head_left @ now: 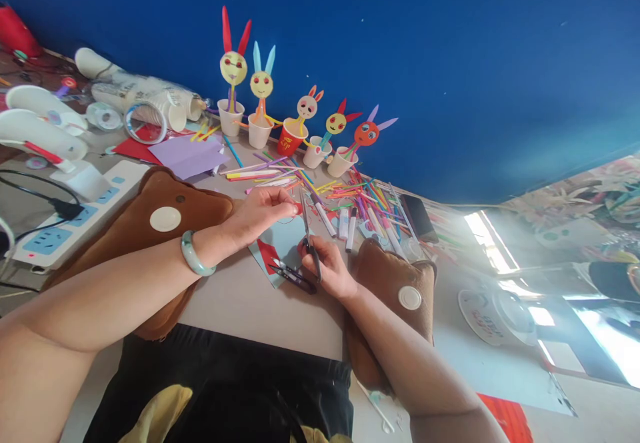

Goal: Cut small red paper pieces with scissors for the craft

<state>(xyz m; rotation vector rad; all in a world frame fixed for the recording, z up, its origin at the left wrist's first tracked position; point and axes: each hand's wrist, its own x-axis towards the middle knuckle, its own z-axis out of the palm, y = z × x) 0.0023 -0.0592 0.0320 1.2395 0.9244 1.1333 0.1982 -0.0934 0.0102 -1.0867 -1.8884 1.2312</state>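
My left hand [260,215], with a jade bangle [196,256] on the wrist, pinches a small red piece [299,208]. Black-handled scissors [312,248] are in my right hand [331,268], their blades pointing up beside that red piece. Under my hands lies a light blue sheet [280,238] with a red scrap [267,254] on it. A second black cutting tool [294,276] rests on the sheet, below my hands. Whether the blades touch the red piece is too small to tell.
Five paper cups with rabbit-faced figures [233,68] stand along the blue wall. Coloured sticks [370,196] and markers [351,228] lie in front. Brown cushions [205,206] lie under or near both forearms. A power strip [75,220] sits left, a phone [419,218] right.
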